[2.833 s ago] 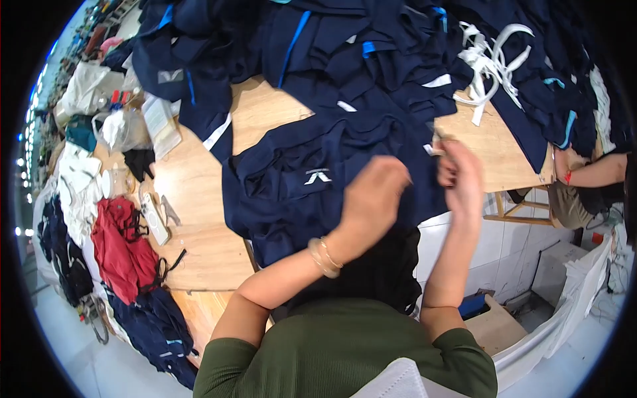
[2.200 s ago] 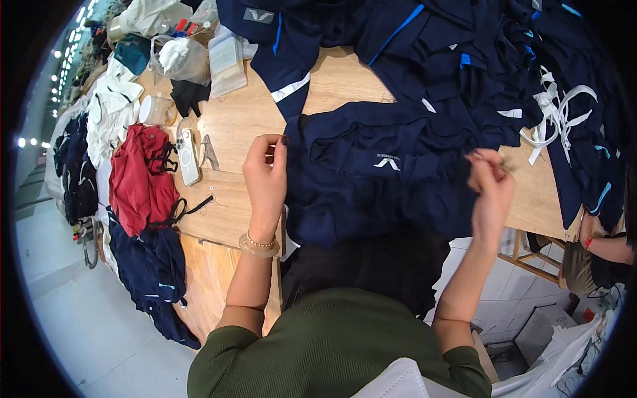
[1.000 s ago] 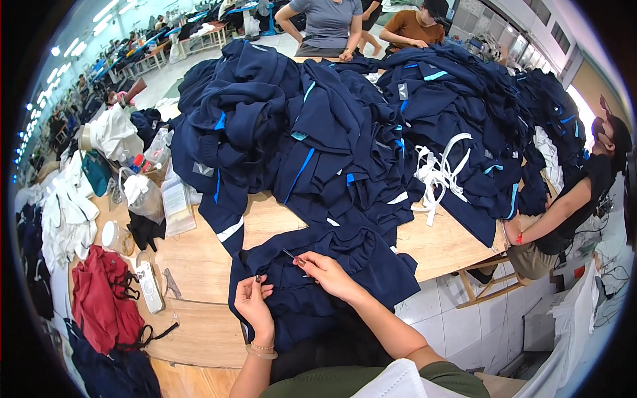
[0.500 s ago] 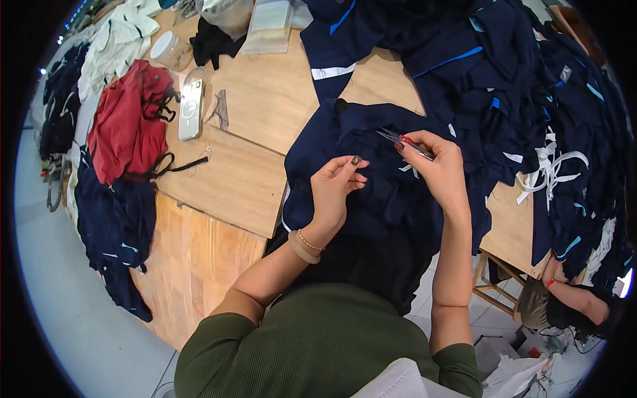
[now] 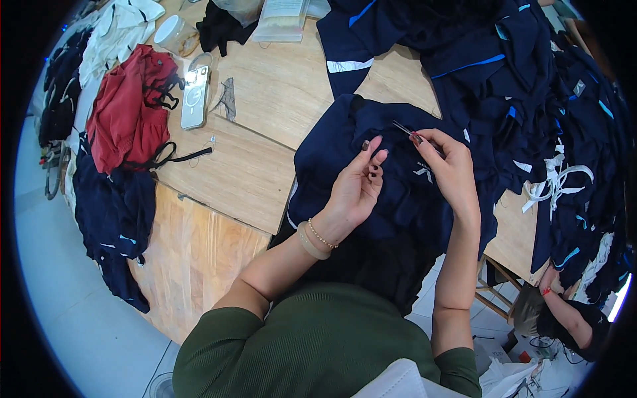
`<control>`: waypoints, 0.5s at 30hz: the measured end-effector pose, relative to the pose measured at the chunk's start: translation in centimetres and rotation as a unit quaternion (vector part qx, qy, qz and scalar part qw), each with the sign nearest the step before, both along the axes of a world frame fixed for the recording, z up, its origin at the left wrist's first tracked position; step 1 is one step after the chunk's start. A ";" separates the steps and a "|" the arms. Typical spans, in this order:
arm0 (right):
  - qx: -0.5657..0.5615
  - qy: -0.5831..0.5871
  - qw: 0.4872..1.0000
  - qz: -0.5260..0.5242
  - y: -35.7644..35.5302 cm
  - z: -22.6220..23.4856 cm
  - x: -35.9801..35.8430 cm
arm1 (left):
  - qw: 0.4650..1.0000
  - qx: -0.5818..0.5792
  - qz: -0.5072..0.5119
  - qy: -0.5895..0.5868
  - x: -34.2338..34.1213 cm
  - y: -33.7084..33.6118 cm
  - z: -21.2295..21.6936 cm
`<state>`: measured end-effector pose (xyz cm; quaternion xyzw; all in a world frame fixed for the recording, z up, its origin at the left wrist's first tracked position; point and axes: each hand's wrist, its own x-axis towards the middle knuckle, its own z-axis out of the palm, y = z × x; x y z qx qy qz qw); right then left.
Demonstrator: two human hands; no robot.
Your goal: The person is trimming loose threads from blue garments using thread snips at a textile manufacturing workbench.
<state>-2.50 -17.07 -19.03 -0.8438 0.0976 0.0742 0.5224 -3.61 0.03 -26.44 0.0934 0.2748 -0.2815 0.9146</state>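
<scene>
In front of me a dark navy garment [image 5: 325,152] lies bunched over the table edge and my lap, with a small white print on it. My right hand [image 5: 450,162] is closed on slim metal thread snips [image 5: 403,128], their two thin points aimed up and left, just above the cloth. My left hand [image 5: 358,182] hovers over the garment beside them, palm turned partly up. Its thumb and forefinger stretch upward, the other fingers curl loosely, and I see nothing in it. Whether a fine thread lies between its fingertips is too small to tell.
More navy garments [image 5: 478,79] are heaped at the far right, with white ties [image 5: 557,179] on them. To the left lie a phone [image 5: 194,96], a red garment [image 5: 133,113] and a plastic jar [image 5: 176,34]. Another person's arm [image 5: 567,318] shows at the lower right.
My left hand has gone from a fingertip pinch to loosely spread fingers and moved toward the snips. The snips have shifted slightly up and right. The white print on the garment now shows more fully.
</scene>
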 end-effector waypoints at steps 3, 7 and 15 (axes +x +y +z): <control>0.009 -0.009 1.000 -0.009 -0.1 -0.6 -0.1 | 0.999 0.009 0.006 0.046 -0.5 -0.6 -0.1; 0.054 -0.047 0.997 -0.027 0.3 -1.1 0.0 | 1.000 -0.020 -0.008 0.009 -1.4 -0.1 -0.8; 0.141 -0.095 0.983 -0.063 3.5 -4.8 0.3 | 0.981 0.189 -0.032 -0.008 -2.9 1.0 0.6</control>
